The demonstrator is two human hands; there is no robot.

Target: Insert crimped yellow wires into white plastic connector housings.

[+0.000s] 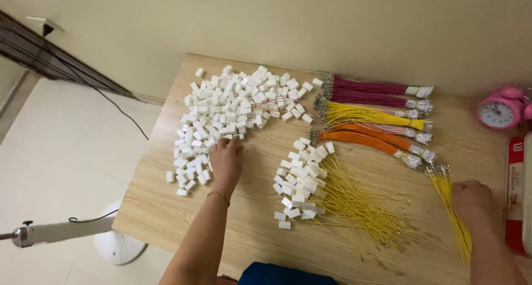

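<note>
White plastic connector housings (233, 105) lie in a big loose pile on the far left part of the wooden table (166, 207). The left hand (226, 158) reaches into the near edge of this pile; its fingers are bent down on the pieces, and I cannot tell if one piece is already pinched between them, because the back of the hand hides the fingertips. A thin bracelet sits on this wrist. The right hand (471, 199) rests near the right edge of the table, closed loosely on a bundle of yellow wires (457, 218) that runs under it toward the near edge.

Between the two hands there is a smaller group of white housings with yellow wires already in them (327, 193), the wires spreading out to the right. Behind it, bundles of orange (368, 140), yellow (371, 116) and dark red wires (371, 91) lie side by side, each with metal ends. A pink alarm clock (499, 108) stands at the far right, and a red and white box (516, 196) lies just beside the right hand.

To do this pick well, in my judgement, the fingers should take only one housing from the pile edge and not push the others off the table, while the other hand separates only one wire.
</note>
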